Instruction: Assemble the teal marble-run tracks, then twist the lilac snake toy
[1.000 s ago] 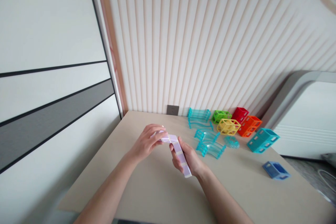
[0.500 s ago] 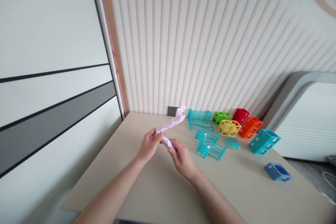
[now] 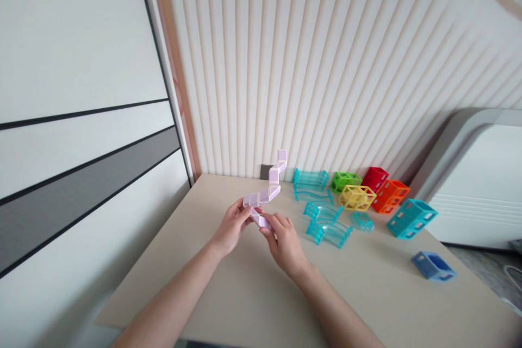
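Above the table, both my hands grip a lilac snake puzzle [image 3: 274,175] made of jointed segments with pale seams. My left hand [image 3: 231,227] is closed around the bend at its left, thumb on the front. Fingers and thumb of my right hand [image 3: 284,243] pinch its lower end, part of which they hide. From the left hand the free length runs right, then zigzags up to a square tip in front of the wall.
On the table [image 3: 244,293], to the right, lie clear teal track pieces [image 3: 329,232] and a teal ring-like piece [image 3: 361,222]. Behind stand green [image 3: 345,181], yellow [image 3: 357,198], red [image 3: 374,178], orange [image 3: 390,196] and teal [image 3: 411,218] frame blocks. A blue block [image 3: 433,266] lies near the right edge.
The snake puzzle's free length has turned and now shows a sharper zigzag, its tip slightly higher. Both hands keep their grip, with the right fingers shifted slightly.
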The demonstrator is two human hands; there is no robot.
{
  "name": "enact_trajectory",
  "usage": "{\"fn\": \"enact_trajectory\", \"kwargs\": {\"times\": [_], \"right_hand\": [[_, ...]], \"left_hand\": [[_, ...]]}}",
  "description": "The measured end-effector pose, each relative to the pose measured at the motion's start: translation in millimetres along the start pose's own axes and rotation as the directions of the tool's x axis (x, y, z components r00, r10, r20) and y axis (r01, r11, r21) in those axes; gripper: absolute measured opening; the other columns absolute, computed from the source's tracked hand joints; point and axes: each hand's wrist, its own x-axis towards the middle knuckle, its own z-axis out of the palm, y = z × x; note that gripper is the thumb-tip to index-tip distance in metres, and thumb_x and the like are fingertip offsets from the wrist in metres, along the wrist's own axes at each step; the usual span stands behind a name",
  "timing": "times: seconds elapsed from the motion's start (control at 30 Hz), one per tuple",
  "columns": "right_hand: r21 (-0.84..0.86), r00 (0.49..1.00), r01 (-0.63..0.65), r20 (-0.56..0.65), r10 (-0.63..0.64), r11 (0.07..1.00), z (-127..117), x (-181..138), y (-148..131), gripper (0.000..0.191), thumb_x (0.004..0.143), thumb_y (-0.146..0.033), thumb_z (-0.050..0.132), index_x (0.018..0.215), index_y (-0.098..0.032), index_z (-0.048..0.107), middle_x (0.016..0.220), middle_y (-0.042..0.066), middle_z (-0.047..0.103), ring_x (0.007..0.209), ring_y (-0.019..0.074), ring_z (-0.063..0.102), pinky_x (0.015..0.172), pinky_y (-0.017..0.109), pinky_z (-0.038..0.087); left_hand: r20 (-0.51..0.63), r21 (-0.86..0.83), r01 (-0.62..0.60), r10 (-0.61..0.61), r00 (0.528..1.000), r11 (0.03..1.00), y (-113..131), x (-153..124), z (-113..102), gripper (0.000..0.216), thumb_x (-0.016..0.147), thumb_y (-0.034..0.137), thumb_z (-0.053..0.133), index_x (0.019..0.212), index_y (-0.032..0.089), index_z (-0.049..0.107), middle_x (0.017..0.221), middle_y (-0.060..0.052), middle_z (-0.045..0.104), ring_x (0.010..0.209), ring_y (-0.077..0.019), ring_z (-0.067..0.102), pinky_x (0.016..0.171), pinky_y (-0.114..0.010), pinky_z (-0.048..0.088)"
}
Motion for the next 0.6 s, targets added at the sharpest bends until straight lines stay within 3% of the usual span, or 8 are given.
{"fn": "enact_trajectory", "kwargs": {"times": [0.1,0.23,0.43,0.6], "right_hand": [[-0.11,1.0,0.01,-0.028,-0.013,0.994,-1.6,1.0,0.0,0.036,0.101,-0.045,0.042,0.127,-0.025,0.059,0.093,0.006,0.065,0.087,0.0207,0.058,0.078,0.032,0.036],[-0.211,0.999,0.008,-0.041,-0.017,0.977,-3.2,3.0,-1.3,0.034,0.1,-0.044,0.045,0.121,-0.025,0.063,0.09,0.006,0.065,0.086,0.0209,0.057,0.079,0.032,0.034],[-0.19,1.0,-0.022,-0.02,0.019,0.982,0.0,3.0,-5.8,0.033,0.102,-0.042,0.041,0.109,-0.02,0.065,0.089,0.007,0.069,0.082,0.0197,0.061,0.074,0.03,0.034],[-0.104,0.986,-0.159,0.038,0.164,0.982,2.4,1.9,-3.1,0.033,0.1,-0.028,0.039,0.087,-0.021,0.069,0.073,0.004,0.07,0.063,0.0167,0.061,0.062,0.026,0.035]], "left_hand": [[0.001,0.064,0.035,-0.035,0.999,0.997,-1.7,-1.8,2.6,0.031,0.083,0.035,0.073,0.107,0.02,0.06,0.094,-0.003,0.067,0.089,-0.0174,0.062,0.08,-0.029,0.05],[-0.055,0.159,0.028,-0.019,0.998,0.987,-3.9,-2.0,5.3,0.034,0.076,0.029,0.077,0.103,0.02,0.059,0.086,0.001,0.065,0.083,-0.0152,0.061,0.076,-0.025,0.048],[-0.049,0.052,0.011,-0.009,0.999,0.999,-6.7,2.4,5.1,0.043,0.074,0.033,0.079,0.109,0.018,0.059,0.096,-0.004,0.069,0.094,-0.0191,0.063,0.087,-0.029,0.047],[-0.038,0.121,0.034,-0.03,0.999,0.992,-5.6,1.2,3.8,0.042,0.075,0.034,0.08,0.108,0.018,0.06,0.107,-0.009,0.071,0.101,-0.0237,0.066,0.09,-0.035,0.049]]}}
